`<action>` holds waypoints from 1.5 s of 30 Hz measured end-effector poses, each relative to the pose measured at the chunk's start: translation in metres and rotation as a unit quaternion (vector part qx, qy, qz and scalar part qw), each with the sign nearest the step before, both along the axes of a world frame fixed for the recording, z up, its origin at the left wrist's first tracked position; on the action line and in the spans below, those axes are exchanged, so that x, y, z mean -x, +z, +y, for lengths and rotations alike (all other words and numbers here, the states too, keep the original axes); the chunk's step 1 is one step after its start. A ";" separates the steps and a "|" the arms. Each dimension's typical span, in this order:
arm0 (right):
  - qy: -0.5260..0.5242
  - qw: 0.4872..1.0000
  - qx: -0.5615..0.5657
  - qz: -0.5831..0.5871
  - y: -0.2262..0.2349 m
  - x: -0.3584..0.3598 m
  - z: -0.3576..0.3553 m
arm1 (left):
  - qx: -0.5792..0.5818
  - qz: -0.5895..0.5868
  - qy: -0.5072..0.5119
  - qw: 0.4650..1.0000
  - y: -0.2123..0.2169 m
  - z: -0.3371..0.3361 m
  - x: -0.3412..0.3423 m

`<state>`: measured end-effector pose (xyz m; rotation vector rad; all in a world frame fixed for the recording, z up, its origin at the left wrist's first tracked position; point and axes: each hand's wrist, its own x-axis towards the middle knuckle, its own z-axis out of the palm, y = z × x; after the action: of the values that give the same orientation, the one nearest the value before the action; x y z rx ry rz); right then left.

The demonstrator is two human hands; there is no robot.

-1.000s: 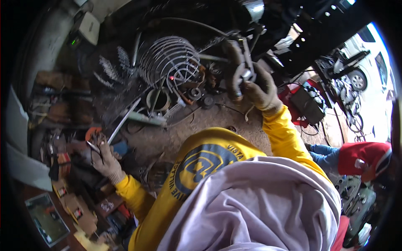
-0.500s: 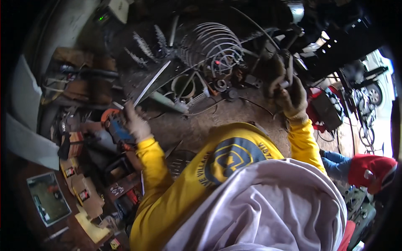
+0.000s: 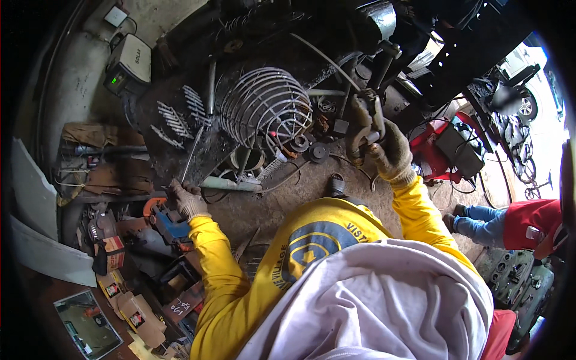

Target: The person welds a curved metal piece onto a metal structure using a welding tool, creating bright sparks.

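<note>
My left hand [image 3: 189, 199], in a light work glove, is closed round the lower end of a thin metal rod [image 3: 192, 154] that slants up and away over the dark bench. Also gloved, my right hand [image 3: 394, 155] grips a worn clamp-like metal tool [image 3: 377, 117] with a short round end by my fingers; its exact kind is unclear. A long curved rod [image 3: 324, 59] reaches to the top of that tool from the far side. Between my hands stands a round wire cage [image 3: 266, 105] of metal hoops.
Spiral-cut metal pieces [image 3: 174, 120] and a pipe [image 3: 211, 90] lie on the dark bench [image 3: 162, 78]. A blue-and-orange power tool [image 3: 168, 222] is beside my left forearm. Cables cross the floor [image 3: 318, 186]. A person in red [image 3: 531, 225] is at the right.
The view has shifted, so the bench and cage sit further left and lower. My left hand still has the thin rod, my right hand still the metal tool.
</note>
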<state>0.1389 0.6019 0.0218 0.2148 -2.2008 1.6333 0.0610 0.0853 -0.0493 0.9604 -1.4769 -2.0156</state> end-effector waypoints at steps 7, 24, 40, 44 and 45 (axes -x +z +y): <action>0.032 0.998 -0.043 0.028 0.001 0.062 0.018 | 0.207 -0.142 -0.138 0.958 -0.001 -0.029 0.023; 0.195 0.964 0.168 -0.071 -0.024 0.079 0.015 | 0.688 -0.476 -0.132 0.532 0.054 0.032 0.030; 0.088 0.979 0.164 -0.078 0.015 0.063 -0.104 | 0.488 -0.068 -0.300 0.817 0.085 0.062 -0.032; 0.105 0.975 0.186 -0.053 0.012 0.054 -0.135 | 0.440 0.130 -0.400 0.793 0.073 0.070 -0.045; 0.131 0.974 0.175 -0.057 0.015 0.054 -0.141 | 0.408 0.171 -0.409 0.798 0.069 0.073 -0.047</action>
<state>0.0852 0.4607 0.0365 0.3284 -1.9837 2.1947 0.1079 0.1580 0.0200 -0.4703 -2.4305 -1.5199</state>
